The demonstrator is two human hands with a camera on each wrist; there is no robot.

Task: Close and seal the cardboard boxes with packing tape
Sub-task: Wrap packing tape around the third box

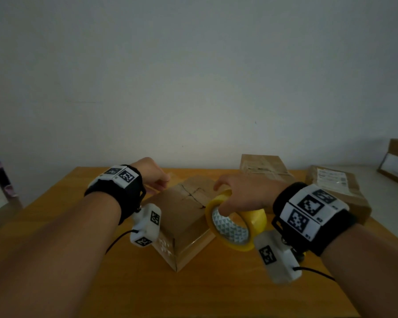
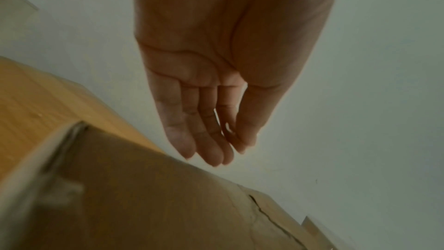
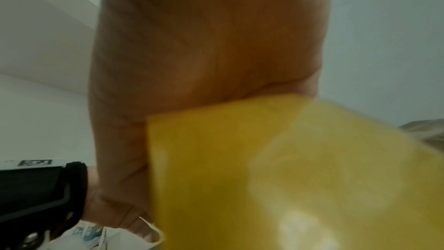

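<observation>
Cardboard box (image 1: pixel 184 216) sits mid-counter (image 1: pixel 78 260), flaps down, its top seam cracked and untaped. Right hand (image 1: pixel 246 193) grips a yellow packing tape roll (image 1: pixel 234 223) over its right edge; left hand (image 2: pixel 211 83) hovers open. Three labelled parcels (image 1: pixel 264 167) lie behind, right.

My head camera looks forward and down over both forearms at the orange wooden table (image 1: pixel 55 226) and the pale wall. My left wrist camera sits under the palm, facing along the fingers, close above the brown cardboard box (image 2: pixel 156 197), which the head view shares. My right wrist camera is nearly blocked, apparently by the yellow tape roll (image 3: pixel 276 178).
</observation>
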